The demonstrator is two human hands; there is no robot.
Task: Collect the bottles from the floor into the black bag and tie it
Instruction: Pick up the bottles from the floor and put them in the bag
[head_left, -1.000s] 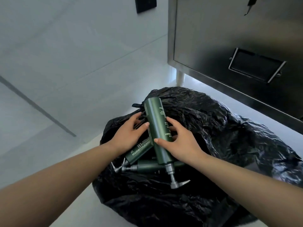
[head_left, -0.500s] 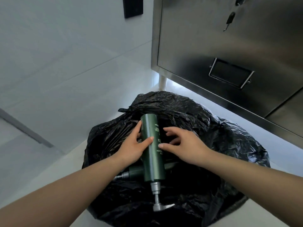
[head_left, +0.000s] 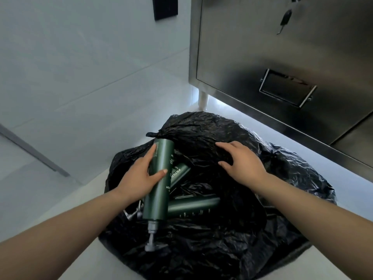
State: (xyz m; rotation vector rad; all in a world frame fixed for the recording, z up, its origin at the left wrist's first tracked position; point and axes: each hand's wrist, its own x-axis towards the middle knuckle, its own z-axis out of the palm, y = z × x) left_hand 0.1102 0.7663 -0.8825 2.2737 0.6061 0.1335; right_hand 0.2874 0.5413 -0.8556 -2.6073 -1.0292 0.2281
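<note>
My left hand (head_left: 141, 176) grips a green pump bottle (head_left: 159, 178) over the mouth of the black bag (head_left: 272, 174) on the floor (head_left: 70, 122); two more bottles (head_left: 193, 206) lie inside. My right hand (head_left: 240, 160) rests open on the far fold of plastic. The pump head (head_left: 150, 246) points near, seemingly past the opening, so it may snag and tear the thin plastic, or the bottle may slide out.
</note>
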